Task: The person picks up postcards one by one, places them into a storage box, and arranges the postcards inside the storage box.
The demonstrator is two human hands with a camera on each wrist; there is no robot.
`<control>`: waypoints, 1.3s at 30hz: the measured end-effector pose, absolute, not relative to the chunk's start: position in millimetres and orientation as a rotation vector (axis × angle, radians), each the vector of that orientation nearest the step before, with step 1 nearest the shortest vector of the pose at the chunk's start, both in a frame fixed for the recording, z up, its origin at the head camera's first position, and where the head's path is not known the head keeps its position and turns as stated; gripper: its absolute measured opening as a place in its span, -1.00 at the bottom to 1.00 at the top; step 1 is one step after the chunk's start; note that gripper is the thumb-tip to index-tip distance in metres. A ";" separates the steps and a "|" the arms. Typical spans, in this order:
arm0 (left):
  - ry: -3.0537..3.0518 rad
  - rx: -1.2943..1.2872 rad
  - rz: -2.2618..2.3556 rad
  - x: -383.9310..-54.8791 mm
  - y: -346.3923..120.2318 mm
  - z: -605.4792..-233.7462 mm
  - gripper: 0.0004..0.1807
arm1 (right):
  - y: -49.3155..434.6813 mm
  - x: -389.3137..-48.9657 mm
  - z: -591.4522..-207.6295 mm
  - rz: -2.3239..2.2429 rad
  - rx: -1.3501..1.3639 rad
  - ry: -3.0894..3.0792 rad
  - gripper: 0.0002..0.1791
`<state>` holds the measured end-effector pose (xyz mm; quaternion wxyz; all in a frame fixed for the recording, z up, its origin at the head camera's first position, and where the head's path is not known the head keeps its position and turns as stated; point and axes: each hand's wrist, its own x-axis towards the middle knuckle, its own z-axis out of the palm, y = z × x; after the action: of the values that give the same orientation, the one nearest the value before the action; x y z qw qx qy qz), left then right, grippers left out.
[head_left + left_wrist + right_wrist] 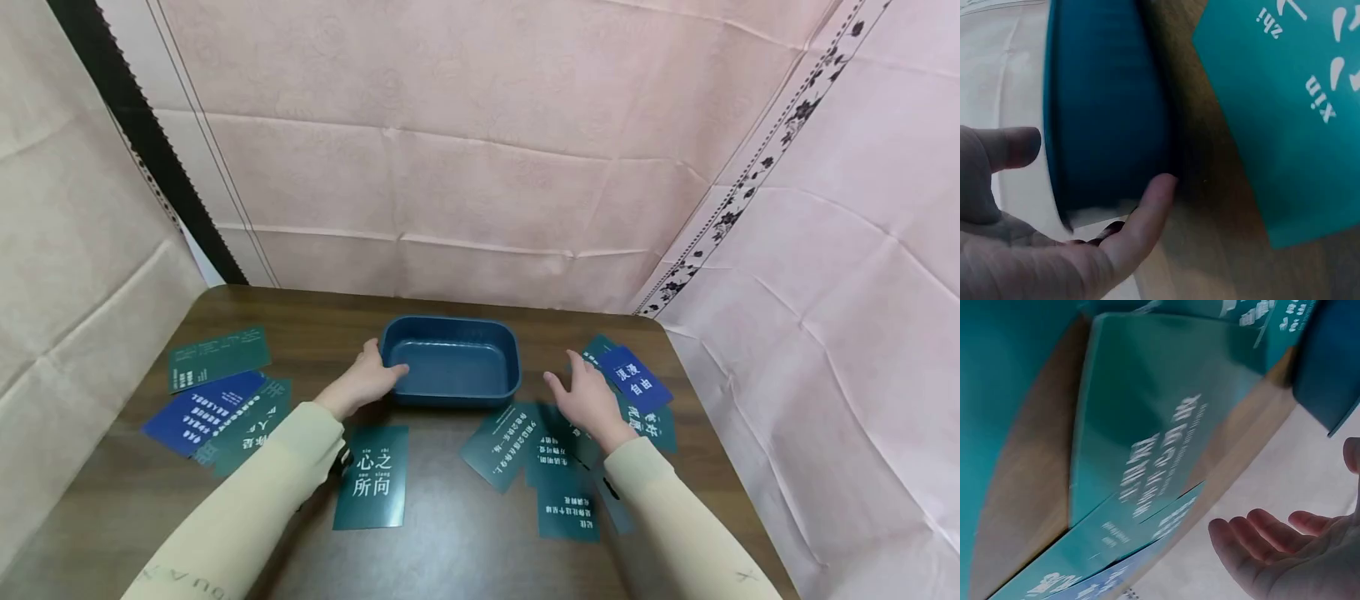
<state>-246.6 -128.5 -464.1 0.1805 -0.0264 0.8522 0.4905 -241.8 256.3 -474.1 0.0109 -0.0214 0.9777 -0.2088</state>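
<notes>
A dark blue rectangular tray (450,402) stands toward the back of the table. My left hand (363,382) grips its left end, the thumb over the rim and fingers along the outer wall. In the left wrist view, a fingertip lies against the tray's side (1110,106). My right hand (588,402) hovers over a spread of green cards (501,446) right of the tray, fingers extended and holding nothing. The right wrist view shows its relaxed fingers (1260,540) apart from the cards beneath. A blue card (636,379) tops the right-hand spread.
A single green card (371,479) with large white characters lies below the left hand. At the table's left, green cards (219,360) overlap a blue card (202,412). Pale cloth (450,192) hangs behind and beside the brown table (465,550).
</notes>
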 end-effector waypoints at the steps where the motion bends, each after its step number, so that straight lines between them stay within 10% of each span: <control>1: 2.401 -0.091 1.397 -248.8 -127.1 -465.9 -0.06 | 258.9 -241.5 -474.2 -0.646 -0.062 3.048 -0.10; 39: 2.498 -0.368 1.292 -261.9 -110.7 -481.5 -0.18 | 400.3 -278.6 -491.1 -0.626 0.430 2.828 0.14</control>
<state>-261.9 -110.7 -481.5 0.1522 -0.1282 0.8704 0.4503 -278.6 400.3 -491.1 0.1067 0.1460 0.9603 -0.2125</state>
